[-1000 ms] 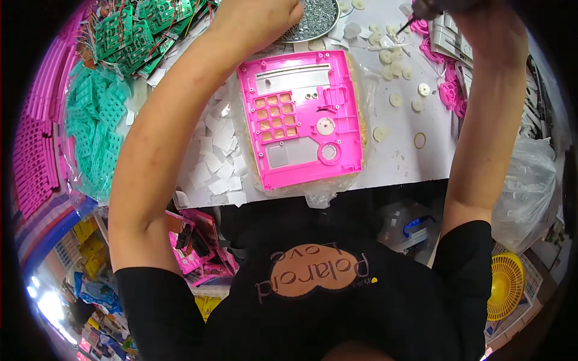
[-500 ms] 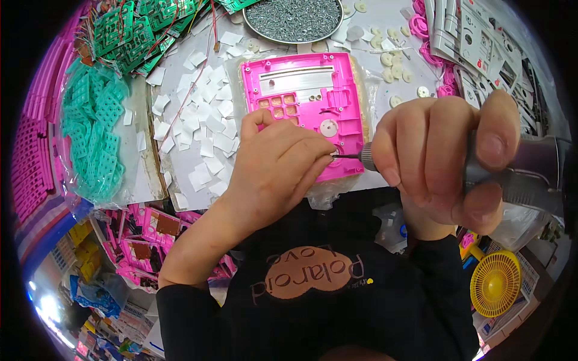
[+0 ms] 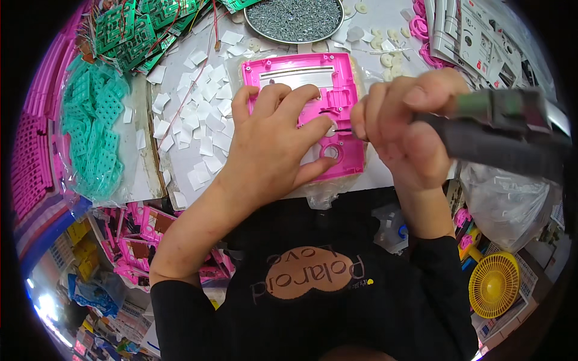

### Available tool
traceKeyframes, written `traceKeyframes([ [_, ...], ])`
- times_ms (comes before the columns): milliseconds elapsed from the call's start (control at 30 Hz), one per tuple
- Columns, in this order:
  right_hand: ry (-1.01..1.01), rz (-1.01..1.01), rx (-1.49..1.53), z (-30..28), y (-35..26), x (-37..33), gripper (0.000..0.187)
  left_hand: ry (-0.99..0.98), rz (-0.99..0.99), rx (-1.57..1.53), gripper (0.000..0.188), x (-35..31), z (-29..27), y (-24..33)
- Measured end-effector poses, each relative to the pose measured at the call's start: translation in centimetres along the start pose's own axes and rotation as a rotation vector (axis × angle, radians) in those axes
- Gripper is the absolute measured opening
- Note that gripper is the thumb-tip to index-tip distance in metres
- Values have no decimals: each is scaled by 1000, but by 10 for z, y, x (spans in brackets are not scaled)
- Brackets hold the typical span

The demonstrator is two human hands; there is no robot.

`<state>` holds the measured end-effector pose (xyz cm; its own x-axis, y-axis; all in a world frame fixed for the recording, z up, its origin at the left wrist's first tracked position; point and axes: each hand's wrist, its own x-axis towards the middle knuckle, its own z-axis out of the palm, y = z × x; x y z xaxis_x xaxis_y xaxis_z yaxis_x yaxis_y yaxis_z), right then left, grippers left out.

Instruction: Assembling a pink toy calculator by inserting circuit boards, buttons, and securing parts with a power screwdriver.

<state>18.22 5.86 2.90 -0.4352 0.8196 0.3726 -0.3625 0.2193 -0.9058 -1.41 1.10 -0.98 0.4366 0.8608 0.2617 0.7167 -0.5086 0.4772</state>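
A pink plastic casing (image 3: 346, 66) lies with its inner side up on a plastic-wrapped pad, its posts and slots showing. My left hand (image 3: 265, 135) rests spread over it, fingers apart, the index fingertip touching a small white disc (image 3: 332, 129) that it partly covers. In my right hand (image 3: 409, 132) is a dark electric screwdriver (image 3: 500, 144), held sideways, its body blurred by motion. The thin bit points left and its end reaches the white disc beside my index fingertip. Below that, next to my left thumb, is a round ring opening (image 3: 330, 153) in the casing.
A round tray (image 3: 245, 15) of small screws stands at the back. Left lie white paper pieces (image 3: 211, 123), bagged teal grid parts (image 3: 93, 132) and green circuit boards (image 3: 135, 36). Pale discs (image 3: 394, 60) and printed grey panels (image 3: 490, 39) are at the right; a yellow fan (image 3: 495, 284) sits below.
The screwdriver bit has moved up from the lower ring opening to the white disc. My left hand has gone from a pinch at that opening to spread fingers.
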Motion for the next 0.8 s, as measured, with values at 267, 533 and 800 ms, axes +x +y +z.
traceKeyframes([
  [267,-160,-22,-280,-1,22,1,28,70,-26,47,37,0,8,1],
  [533,-94,60,-45,-7,20,13,40,23,15,-13,48,-9,-3,-11],
  [800,-50,-13,232,-73,-39,49,40,195,-921,564,28,-68,-136,-137],
])
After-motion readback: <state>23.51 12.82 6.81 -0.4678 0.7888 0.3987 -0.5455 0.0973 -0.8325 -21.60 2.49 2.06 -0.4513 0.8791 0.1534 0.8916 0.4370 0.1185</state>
